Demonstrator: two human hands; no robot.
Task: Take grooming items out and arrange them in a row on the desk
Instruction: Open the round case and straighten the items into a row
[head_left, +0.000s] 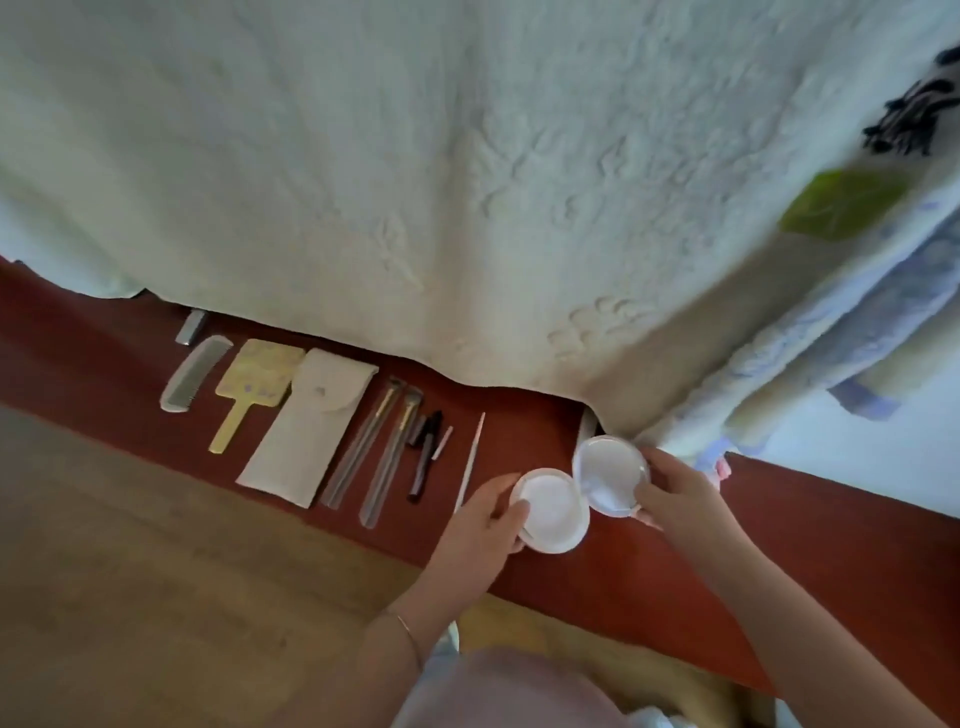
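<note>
Open compact held over the near right end of the row.

Both hands, left hand (488, 512) and right hand (675, 488), each grip a half of the round white hinged compact (582, 491), showing a white pad inside; tilted, it could slip onto the red-brown wooden surface (649, 582) or knock the thin white stick (470, 462).

Both arms are extended forward; left hand (485, 519) and right hand (675, 493) are curled in grips, thumbs on top.
</note>
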